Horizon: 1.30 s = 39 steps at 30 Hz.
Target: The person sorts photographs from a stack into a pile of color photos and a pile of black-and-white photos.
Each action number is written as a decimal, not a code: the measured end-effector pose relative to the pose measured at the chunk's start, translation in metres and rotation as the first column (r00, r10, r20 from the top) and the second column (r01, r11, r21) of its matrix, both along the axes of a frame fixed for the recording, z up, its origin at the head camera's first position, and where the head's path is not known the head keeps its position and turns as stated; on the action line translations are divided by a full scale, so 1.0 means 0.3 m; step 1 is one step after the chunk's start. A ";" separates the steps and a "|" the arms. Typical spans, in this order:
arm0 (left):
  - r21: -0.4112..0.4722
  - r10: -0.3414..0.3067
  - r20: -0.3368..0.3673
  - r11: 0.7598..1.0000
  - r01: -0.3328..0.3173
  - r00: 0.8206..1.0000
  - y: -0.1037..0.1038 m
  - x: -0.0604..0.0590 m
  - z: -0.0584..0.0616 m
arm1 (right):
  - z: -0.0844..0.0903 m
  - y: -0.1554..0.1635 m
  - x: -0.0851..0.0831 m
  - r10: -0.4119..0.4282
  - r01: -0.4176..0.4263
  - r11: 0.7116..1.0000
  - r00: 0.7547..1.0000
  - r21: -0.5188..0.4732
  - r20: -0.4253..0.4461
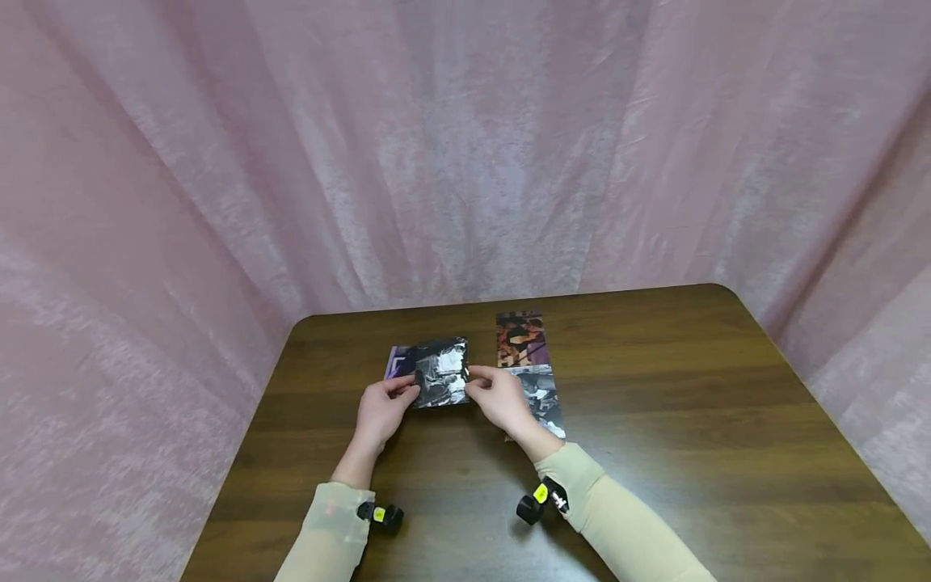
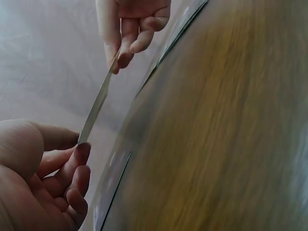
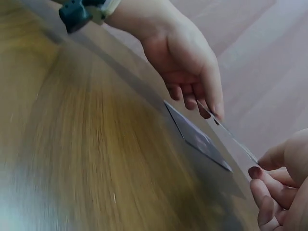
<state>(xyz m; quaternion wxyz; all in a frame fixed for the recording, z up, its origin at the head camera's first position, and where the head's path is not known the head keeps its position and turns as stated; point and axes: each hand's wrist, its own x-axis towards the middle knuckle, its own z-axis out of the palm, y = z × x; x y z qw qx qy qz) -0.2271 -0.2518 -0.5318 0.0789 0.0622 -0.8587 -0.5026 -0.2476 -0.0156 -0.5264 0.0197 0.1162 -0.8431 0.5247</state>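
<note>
A glossy black-and-white picture card is held between the two hands above the table. My left hand pinches its left edge between thumb and fingers, and my right hand pinches the right edge the same way. Seen edge-on in the left wrist view, the card is thin, stiff and raised off the tabletop. A purple picture card lies flat on the table behind it, partly hidden by the held card; its surface shows in the right wrist view.
Right of the hands lie an orange-brown picture card and, directly in front of it, a grey picture card, partly covered by the right hand. The wooden table has rounded far corners. Pink curtains hang behind it.
</note>
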 end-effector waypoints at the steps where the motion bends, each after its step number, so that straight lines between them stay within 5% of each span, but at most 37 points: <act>1: -0.005 -0.013 -0.007 1.000 0.013 1.000 0.010 0.001 0.001 | -0.001 0.018 0.001 -0.012 0.012 1.000 1.000 0.006 -0.015; 14: -0.097 -0.204 -0.033 0.975 0.200 0.979 0.165 0.035 -0.005 | -0.017 0.235 0.036 -0.089 0.093 0.992 0.995 0.082 -0.048; 22: -0.150 -0.320 0.005 0.937 0.317 0.948 0.277 0.063 -0.002 | -0.017 0.375 0.078 -0.045 0.043 0.989 0.999 0.144 0.010; 31: -0.177 -0.370 0.060 0.910 0.374 0.927 0.363 0.072 -0.018 | -0.031 0.470 0.108 -0.061 0.057 0.983 0.998 0.172 0.015; 39: -0.214 -0.360 0.090 0.904 0.371 0.929 0.387 0.073 -0.024 | -0.053 0.481 0.104 -0.070 0.067 0.978 0.997 0.196 0.008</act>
